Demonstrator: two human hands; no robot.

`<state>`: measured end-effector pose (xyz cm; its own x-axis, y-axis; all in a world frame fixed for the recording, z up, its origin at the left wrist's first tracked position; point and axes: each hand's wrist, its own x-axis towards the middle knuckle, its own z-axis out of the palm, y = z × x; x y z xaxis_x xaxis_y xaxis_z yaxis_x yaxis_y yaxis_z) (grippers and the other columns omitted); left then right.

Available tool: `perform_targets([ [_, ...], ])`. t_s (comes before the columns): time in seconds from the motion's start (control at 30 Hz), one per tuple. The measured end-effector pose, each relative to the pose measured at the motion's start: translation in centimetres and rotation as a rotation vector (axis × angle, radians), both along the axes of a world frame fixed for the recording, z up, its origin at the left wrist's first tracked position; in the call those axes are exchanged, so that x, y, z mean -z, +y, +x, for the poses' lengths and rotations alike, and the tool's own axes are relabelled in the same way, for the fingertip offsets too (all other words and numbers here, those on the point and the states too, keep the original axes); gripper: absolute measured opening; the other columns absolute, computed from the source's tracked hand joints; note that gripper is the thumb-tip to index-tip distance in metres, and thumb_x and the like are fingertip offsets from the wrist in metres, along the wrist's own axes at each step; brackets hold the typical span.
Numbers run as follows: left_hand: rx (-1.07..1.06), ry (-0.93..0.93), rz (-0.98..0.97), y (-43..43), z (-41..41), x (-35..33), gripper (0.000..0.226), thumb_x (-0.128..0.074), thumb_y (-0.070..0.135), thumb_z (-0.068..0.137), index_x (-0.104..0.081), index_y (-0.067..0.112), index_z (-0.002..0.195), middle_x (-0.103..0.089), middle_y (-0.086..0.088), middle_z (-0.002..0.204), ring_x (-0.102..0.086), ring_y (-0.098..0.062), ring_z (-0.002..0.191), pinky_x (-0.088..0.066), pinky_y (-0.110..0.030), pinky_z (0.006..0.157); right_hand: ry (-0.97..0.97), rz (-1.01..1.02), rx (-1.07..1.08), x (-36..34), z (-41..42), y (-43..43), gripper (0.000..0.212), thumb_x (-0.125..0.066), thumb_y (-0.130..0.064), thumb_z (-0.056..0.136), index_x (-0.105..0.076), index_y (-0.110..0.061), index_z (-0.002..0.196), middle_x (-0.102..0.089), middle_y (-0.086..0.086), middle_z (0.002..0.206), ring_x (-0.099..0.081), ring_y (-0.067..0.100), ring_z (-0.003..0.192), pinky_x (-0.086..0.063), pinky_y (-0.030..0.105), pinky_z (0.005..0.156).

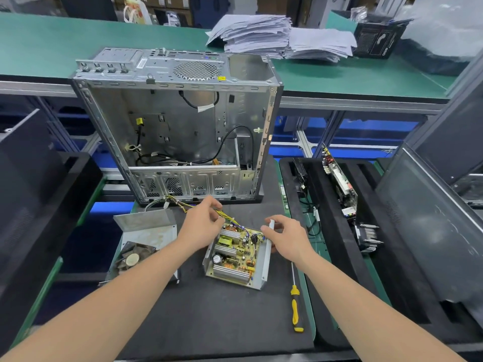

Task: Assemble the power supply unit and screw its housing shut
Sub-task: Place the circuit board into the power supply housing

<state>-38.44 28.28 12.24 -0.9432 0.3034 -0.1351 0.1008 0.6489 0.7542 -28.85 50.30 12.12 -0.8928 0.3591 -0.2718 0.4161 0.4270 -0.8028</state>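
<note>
The open power supply tray [262, 270] lies on the black mat, its circuit board [235, 253] with heat sinks and coils facing up. My left hand [202, 226] pinches the yellow and black wire bundle [180, 202] at the board's far corner. My right hand [287, 237] grips the far end of the tray's right metal wall. The housing cover with its fan [142, 244] lies to the left of the tray, inside up. A yellow-handled screwdriver [295, 307] lies on the mat to the right, tip pointing away from me.
An empty metal computer case [177, 126] lies open just beyond the power supply. Black foam trays [337, 205] on the right hold circuit cards and a heat sink. Stacks of paper [264, 35] sit on the green bench behind. Dark panels stand at both sides.
</note>
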Motion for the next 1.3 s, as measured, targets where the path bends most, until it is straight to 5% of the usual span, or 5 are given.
perform_targets([
  [0.33,-0.135,-0.025,0.090,-0.4,1.1,0.6,0.007,-0.071,0.029,0.095,-0.073,0.023,0.099,-0.072,0.009,0.091,-0.058,0.004,0.080,-0.035,-0.004,0.061,-0.029,0.272,-0.091,-0.7,-0.3,-0.8,0.039,-0.061,-0.034,0.104,-0.058,-0.022,0.141,-0.062,-0.001,0.141,-0.058,0.015,0.116,-0.040,0.026,0.090],
  [0.5,-0.035,0.011,-0.017,-0.2,1.2,0.8,0.007,-0.061,0.031,0.099,-0.063,0.024,0.099,-0.066,0.001,0.098,-0.064,-0.020,0.085,-0.054,-0.039,0.077,-0.026,0.270,-0.101,-1.0,0.3,-0.7,0.040,-0.061,-0.034,0.103,-0.058,-0.024,0.142,-0.061,-0.003,0.144,-0.055,0.015,0.131,-0.038,0.026,0.095],
  [0.7,0.468,0.571,0.005,-0.7,2.7,0.4,0.021,-0.068,0.047,0.090,-0.065,0.033,0.104,-0.047,0.010,0.108,-0.047,-0.013,0.105,-0.038,-0.042,0.102,0.014,0.258,-0.038,-1.1,1.7,-0.6,0.046,-0.069,-0.035,0.098,-0.057,-0.027,0.142,-0.064,-0.004,0.140,-0.063,0.015,0.123,-0.043,0.027,0.097],
  [0.83,0.944,0.662,-0.374,-1.6,3.1,0.8,0.041,-0.063,0.073,0.075,-0.066,0.037,0.095,-0.049,0.011,0.125,-0.039,-0.016,0.127,-0.026,-0.047,0.108,-0.016,0.257,-0.110,-0.9,2.5,-1.1,0.073,-0.079,-0.036,0.089,-0.044,-0.029,0.153,-0.055,-0.006,0.147,-0.064,-0.001,0.091,-0.046,0.027,0.086],
  [1.3,0.913,0.518,-0.379,-2.4,3.5,1.9,0.023,-0.076,0.039,0.087,-0.054,0.033,0.088,-0.055,0.007,0.126,-0.029,-0.019,0.149,0.009,-0.036,0.126,-0.037,0.278,-0.126,-0.7,2.1,-1.3,0.085,-0.080,-0.026,0.085,-0.036,-0.023,0.158,-0.065,0.013,0.133,-0.066,0.025,0.104,-0.058,0.049,0.089],
])
